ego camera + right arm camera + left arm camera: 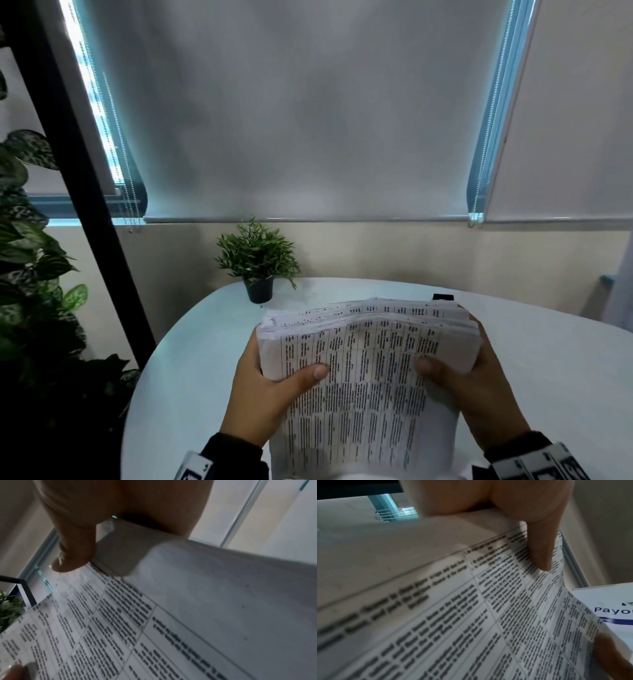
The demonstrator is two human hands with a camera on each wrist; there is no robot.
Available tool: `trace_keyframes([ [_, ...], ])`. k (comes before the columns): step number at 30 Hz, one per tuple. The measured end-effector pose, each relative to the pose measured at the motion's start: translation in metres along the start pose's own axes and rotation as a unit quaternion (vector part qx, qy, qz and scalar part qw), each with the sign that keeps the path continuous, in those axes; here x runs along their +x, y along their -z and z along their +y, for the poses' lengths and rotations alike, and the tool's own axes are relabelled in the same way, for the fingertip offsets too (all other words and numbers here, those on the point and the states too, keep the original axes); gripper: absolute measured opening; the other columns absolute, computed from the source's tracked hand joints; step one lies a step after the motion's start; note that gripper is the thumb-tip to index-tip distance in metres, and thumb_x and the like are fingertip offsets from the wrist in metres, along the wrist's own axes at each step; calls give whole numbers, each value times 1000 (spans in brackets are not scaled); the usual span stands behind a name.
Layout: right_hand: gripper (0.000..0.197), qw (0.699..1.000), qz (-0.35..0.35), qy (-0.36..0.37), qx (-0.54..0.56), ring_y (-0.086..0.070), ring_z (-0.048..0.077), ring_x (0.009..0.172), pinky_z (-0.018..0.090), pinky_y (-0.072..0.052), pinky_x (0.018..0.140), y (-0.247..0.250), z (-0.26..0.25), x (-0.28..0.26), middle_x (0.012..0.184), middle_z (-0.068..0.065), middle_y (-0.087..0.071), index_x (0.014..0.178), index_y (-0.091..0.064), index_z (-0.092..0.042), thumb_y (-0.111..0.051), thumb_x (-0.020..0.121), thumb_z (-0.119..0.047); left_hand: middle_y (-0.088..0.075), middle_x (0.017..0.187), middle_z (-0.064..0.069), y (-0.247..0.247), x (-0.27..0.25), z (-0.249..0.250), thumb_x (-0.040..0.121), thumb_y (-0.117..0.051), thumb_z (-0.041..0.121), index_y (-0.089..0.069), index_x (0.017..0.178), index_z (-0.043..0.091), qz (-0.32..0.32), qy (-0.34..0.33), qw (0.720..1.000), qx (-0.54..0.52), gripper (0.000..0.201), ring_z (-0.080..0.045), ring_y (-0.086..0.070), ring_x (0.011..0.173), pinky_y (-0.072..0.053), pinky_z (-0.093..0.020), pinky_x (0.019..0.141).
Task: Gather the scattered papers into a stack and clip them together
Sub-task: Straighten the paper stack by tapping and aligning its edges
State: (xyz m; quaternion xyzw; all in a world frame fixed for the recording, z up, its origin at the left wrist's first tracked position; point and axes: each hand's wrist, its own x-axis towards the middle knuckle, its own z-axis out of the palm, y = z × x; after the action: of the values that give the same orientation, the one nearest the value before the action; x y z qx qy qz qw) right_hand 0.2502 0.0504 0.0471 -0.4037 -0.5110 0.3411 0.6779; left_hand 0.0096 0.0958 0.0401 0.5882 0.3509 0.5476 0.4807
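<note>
While you're holding the stack (370,370) upright over the bench (531,359), both hands' fingers are gripping its sides, left hand (263,387) and right hand (476,390) squaring uneven edges, probably for clipping.

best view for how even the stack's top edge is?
Head view: the stack shows whole, held by the left hand and right hand, its top edge ragged. Both wrist views show only the blurred printed top sheet and a thumb.
</note>
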Motion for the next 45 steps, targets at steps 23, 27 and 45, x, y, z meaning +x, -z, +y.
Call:
trace_keyframes([
  [23, 67, 939, 7, 271, -211, -50, 19, 118, 26, -44, 98, 0, -4, 8, 128, 2, -49, 125, -42, -47, -74, 67, -54, -76, 93, -7, 0, 12, -3, 43, -83, 28, -66, 104, 4, -54, -39, 998, -19, 68, -22, -73, 86, -56, -22, 66],
  [27, 30, 929, 22, 296, -219, -55, 17, 114, 19, -44, 93, 0, -6, 11, 119, -1, -56, 101, -58, -38, -69, 75, -50, -76, 96, -5, 0, 13, -5, 39, -88, 38, -62, 109, 6, -64, -42, 997, -11, 81, -19, -73, 87, -56, -22, 67],
  [45, 66, 727, -83, 252, -633, -36, 23, 138, 40, -21, 112, -16, -67, -9, 147, 7, -39, 138, -43, -5, -28, 96, -53, -76, 78, 10, -10, 2, -11, 11, -86, 64, -75, 72, 43, -17, -27, 999, -15, 66, -5, -71, 73, -53, -14, 60],
])
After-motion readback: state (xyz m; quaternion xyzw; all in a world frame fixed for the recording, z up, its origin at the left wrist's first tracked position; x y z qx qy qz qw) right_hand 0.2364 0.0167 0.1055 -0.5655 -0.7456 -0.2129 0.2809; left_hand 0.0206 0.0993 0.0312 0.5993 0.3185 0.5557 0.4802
